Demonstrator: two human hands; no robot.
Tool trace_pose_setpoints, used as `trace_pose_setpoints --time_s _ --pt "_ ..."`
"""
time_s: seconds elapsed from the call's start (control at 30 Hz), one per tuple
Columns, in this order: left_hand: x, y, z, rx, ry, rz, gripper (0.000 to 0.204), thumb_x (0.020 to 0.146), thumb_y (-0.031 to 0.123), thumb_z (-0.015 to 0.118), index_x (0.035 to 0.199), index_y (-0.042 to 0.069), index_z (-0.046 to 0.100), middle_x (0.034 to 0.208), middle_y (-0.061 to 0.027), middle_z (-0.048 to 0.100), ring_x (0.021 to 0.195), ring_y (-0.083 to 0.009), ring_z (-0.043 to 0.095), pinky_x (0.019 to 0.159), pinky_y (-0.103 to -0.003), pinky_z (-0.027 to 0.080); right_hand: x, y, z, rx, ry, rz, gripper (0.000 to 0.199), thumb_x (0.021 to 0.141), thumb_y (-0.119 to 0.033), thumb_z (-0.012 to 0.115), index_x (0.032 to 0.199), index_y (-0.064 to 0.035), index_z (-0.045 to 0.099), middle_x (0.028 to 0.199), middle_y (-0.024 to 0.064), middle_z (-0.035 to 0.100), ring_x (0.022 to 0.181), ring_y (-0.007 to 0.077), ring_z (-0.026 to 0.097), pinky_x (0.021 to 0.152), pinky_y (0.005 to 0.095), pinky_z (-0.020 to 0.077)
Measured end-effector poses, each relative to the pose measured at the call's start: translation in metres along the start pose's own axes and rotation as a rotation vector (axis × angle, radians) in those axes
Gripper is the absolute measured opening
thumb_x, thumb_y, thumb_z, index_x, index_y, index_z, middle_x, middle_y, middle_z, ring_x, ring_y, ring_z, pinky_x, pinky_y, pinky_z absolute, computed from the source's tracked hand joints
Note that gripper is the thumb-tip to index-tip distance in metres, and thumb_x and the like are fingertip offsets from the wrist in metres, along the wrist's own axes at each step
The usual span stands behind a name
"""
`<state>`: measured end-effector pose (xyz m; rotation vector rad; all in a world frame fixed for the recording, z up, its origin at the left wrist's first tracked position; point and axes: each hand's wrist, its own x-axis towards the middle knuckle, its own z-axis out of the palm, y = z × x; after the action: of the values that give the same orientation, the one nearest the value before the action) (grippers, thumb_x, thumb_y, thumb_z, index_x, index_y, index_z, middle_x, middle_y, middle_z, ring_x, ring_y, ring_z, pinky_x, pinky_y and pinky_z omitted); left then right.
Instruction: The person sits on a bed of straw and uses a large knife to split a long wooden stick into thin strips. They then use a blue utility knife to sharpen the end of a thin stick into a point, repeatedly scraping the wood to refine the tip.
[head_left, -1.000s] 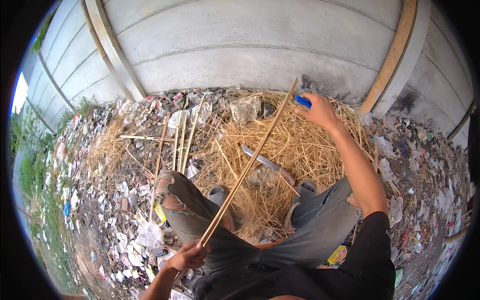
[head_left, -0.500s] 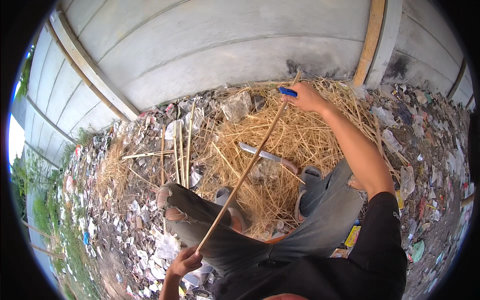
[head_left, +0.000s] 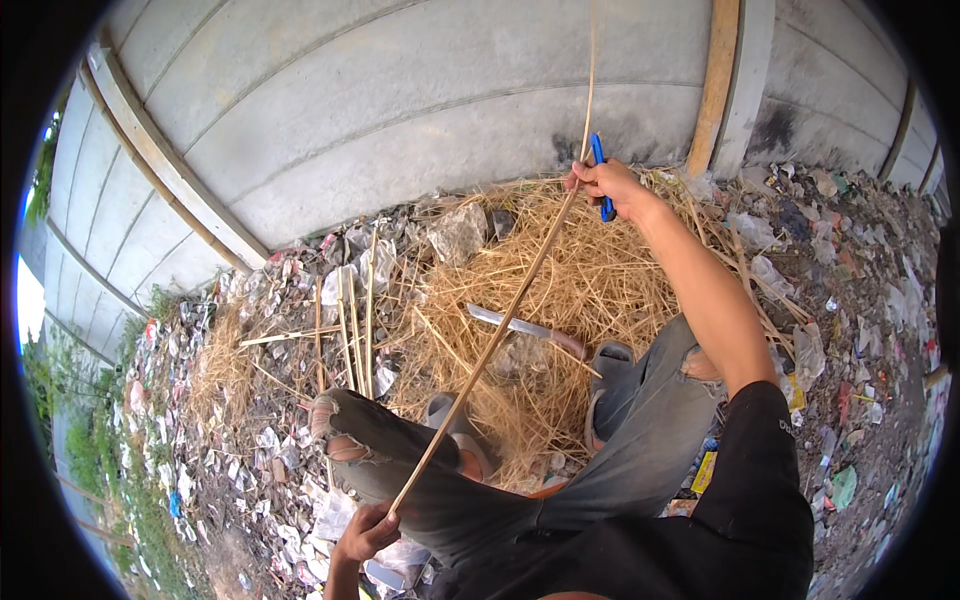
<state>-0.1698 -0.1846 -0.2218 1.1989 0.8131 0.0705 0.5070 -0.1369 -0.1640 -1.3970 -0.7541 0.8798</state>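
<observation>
A long, thin bamboo strip (head_left: pixel 497 340) slants across my lap, from low on the left to high on the right. My left hand (head_left: pixel 367 532) is closed around its near end, beside my left thigh. Farther out, my right hand (head_left: pixel 604 184) pinches the strip near the wall and also holds a blue utility knife (head_left: pixel 600 160), its body pointing upward. Whether its blade touches the bamboo is too small to tell. Beyond the fingers a slender length of bamboo rises in front of the wall. A machete (head_left: pixel 525 328) with a brown handle lies between my feet on the straw-like shavings.
Dry bamboo shavings (head_left: pixel 620 265) are heaped before me, up to a grey panel wall (head_left: pixel 450 90). Several cut bamboo strips (head_left: pixel 355 330) lie left of the heap. Scattered litter (head_left: pixel 270 490) covers the ground on both sides. A wooden post (head_left: pixel 714 90) stands against the wall.
The blue knife has turned from lying crosswise to nearly upright in my right hand. A longer, thin end of bamboo now extends upward past that hand. My left hand stays at the near end.
</observation>
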Motion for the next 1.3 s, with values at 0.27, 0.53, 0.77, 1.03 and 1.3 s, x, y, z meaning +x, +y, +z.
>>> trace_pose_setpoints --time_s 0.27,0.53,0.77,1.03,1.3 --pt "0.001 0.000 -0.007 0.210 0.025 0.011 0.054 0.103 0.042 0.058 0.125 -0.008 0.062 0.060 0.0049 0.044 0.050 -0.0046 0.039 0.049 -0.024 0.029 0.001 -0.010 0.003 0.178 0.075 0.028 0.022 0.105 -0.018 0.056 0.092 -0.0015 0.063 0.098 0.0115 0.071 0.050 0.0057 0.040 0.053 0.0271 0.0399" --pt "0.004 -0.003 -0.001 0.165 0.041 0.029 0.055 0.102 0.044 0.058 0.123 -0.006 0.065 0.058 0.0053 0.046 0.050 -0.0037 0.039 0.049 -0.024 0.028 -0.017 -0.020 0.029 0.022 0.263 -0.308 0.024 0.100 -0.023 0.066 0.094 0.0002 0.069 0.085 0.0084 0.072 0.053 0.0085 0.048 0.056 0.0279 0.0438" --pt "0.005 -0.007 0.005 0.179 0.060 0.064 0.050 0.102 0.041 0.061 0.122 -0.005 0.066 0.060 0.0050 0.048 0.053 -0.0036 0.041 0.051 -0.023 0.030 -0.024 -0.022 0.033 -0.665 0.560 -0.581 0.040 0.092 -0.039 0.075 0.085 -0.0001 0.071 0.073 0.0108 0.068 0.064 0.0197 0.062 0.061 0.0354 0.0477" --pt "-0.004 -0.013 0.012 0.346 0.128 0.082 0.046 0.102 0.037 0.060 0.122 -0.004 0.067 0.063 0.0048 0.051 0.057 -0.0046 0.043 0.053 -0.025 0.034 -0.018 -0.015 0.026 -1.044 0.297 -0.285 0.047 0.095 -0.046 0.071 0.072 -0.0054 0.067 0.057 0.0041 0.060 0.049 0.0167 0.057 0.054 0.0353 0.0464" --pt "-0.024 0.004 0.002 0.117 0.050 -0.030 0.043 0.105 0.031 0.057 0.123 -0.009 0.062 0.060 0.0072 0.041 0.052 -0.0040 0.036 0.050 -0.023 0.027 -0.022 -0.002 0.018 -0.623 0.032 -0.344 0.042 0.096 -0.036 0.069 0.071 -0.0029 0.065 0.059 0.0042 0.063 0.051 0.0144 0.061 0.054 0.0324 0.0477"
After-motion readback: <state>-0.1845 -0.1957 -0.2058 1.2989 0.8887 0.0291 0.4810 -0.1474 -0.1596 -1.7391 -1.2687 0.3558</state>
